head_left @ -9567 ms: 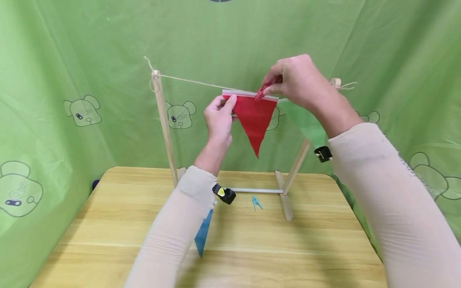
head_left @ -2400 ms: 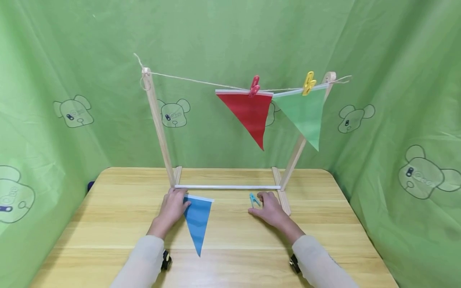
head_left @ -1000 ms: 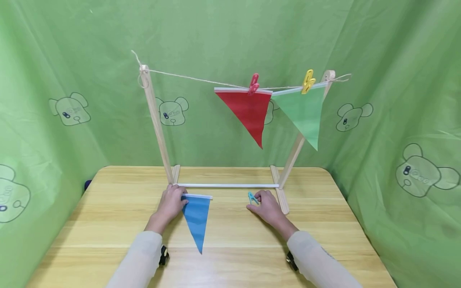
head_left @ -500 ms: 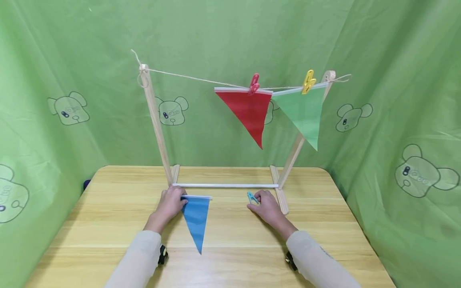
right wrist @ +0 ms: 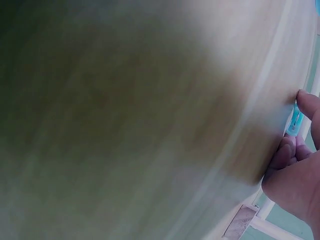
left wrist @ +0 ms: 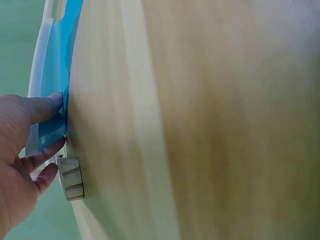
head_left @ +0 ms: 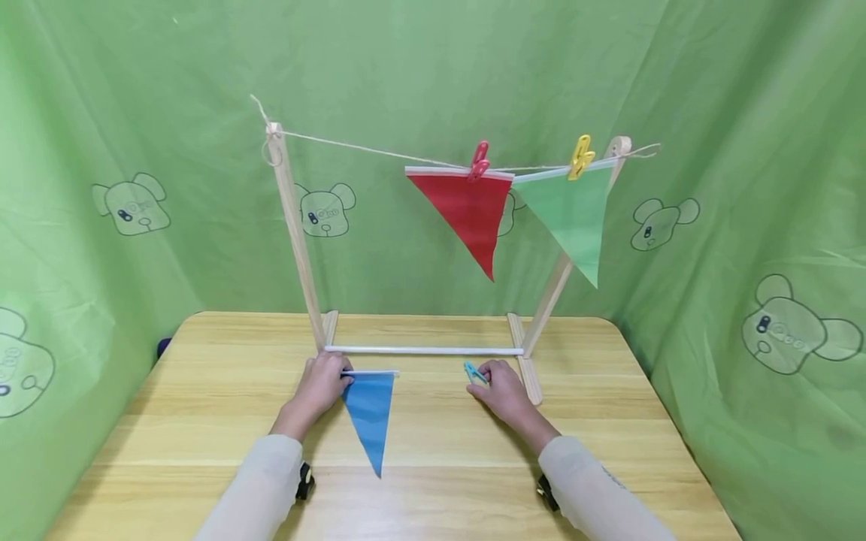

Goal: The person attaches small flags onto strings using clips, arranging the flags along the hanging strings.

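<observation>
Low over the table, my left hand (head_left: 321,385) pinches a blue triangular pennant (head_left: 370,415) by the left end of its white-edged top. In the left wrist view the thumb lies on the front of the blue cloth (left wrist: 54,65), with fingers behind it. My right hand (head_left: 506,389) pinches a light-blue clothespin (head_left: 475,373) between thumb and fingers near the tabletop; the right wrist view shows part of this clothespin (right wrist: 295,121). A red pennant (head_left: 467,214) hangs from the string (head_left: 352,146) under a red clothespin (head_left: 479,161). Beside it, a yellow clothespin (head_left: 580,158) holds a green pennant (head_left: 575,214).
The string runs between a left wooden post (head_left: 294,225) and a right wooden post (head_left: 555,289). A white rod (head_left: 426,351) joins their feet just beyond my hands. Green printed curtains (head_left: 413,75) surround the wooden table (head_left: 433,488).
My hands have come down from the red pennant, which now hangs clipped. My left took the blue pennant; my right closed on the light-blue clothespin. Lately the clothespin has turned and the pennant's top edge tipped.
</observation>
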A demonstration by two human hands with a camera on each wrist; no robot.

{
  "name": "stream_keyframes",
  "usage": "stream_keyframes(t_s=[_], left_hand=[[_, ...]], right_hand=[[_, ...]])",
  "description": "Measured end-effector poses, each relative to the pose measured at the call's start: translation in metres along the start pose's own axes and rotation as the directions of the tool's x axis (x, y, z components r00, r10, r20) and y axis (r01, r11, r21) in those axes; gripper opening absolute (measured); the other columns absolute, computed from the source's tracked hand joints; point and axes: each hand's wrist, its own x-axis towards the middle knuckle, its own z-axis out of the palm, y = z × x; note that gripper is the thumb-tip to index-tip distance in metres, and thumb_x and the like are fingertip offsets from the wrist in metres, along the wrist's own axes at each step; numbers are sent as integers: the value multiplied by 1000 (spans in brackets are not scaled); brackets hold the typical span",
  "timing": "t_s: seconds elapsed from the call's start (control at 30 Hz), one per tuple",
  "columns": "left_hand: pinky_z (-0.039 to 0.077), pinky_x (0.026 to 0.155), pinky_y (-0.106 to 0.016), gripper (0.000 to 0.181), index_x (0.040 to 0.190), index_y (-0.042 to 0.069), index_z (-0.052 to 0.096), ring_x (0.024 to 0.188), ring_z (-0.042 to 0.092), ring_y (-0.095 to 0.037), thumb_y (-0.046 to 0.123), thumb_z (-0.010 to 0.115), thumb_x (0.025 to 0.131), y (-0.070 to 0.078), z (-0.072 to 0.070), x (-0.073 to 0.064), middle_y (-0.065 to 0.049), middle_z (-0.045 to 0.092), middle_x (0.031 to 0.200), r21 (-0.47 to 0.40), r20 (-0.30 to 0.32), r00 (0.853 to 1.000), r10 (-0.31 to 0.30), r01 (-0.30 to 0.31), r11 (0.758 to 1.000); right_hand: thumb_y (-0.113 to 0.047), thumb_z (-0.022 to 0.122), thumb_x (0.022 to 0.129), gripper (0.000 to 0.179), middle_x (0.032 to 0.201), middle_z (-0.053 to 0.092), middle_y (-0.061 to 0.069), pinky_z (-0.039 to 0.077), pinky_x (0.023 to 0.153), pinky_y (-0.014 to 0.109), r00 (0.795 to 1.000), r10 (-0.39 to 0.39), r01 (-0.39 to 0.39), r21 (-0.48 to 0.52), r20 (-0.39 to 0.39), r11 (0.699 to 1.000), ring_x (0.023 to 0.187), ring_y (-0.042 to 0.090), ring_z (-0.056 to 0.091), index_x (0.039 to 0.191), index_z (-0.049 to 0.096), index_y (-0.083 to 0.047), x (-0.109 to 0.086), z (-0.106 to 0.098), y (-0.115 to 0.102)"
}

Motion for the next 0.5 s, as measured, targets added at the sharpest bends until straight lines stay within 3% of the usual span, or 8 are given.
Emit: stream_keyframes(t_s=[0.5], left_hand=[[58, 82, -45, 7, 84, 8, 79, 86, 68, -24, 5, 85, 83, -4, 2, -2, -3, 71, 84, -34, -45, 998, 49, -50, 998]], right_hand=[[-20, 85, 86, 32, 98, 58, 9, 45, 74, 30, 1000, -29, 29, 31, -2, 999, 85, 18, 51, 105, 66, -1, -1, -2, 4]])
